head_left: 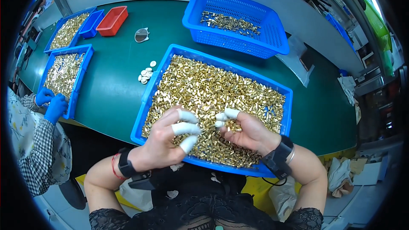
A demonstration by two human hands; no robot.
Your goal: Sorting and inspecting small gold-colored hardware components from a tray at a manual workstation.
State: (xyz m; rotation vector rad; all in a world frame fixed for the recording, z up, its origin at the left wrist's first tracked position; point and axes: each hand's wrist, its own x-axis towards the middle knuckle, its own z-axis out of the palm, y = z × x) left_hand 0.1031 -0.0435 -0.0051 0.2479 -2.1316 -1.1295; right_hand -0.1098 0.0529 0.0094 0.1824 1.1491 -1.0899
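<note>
Right hand (250, 133) cupping brass pieces (232, 125), left hand (162, 136) grip unclear, open green table (113, 76) past blue tray (287, 113) rim

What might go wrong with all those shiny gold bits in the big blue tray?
Some gold bits rest loosely in the right hand's grip, so they might tumble out. The white finger covers might slide off among the pieces. The tray's near edge sits close to the person's dark top, so a bump might jolt it.

Bright light, glints on gold-coloured pieces (208, 79), fisheye-bent, blackened edges
</note>
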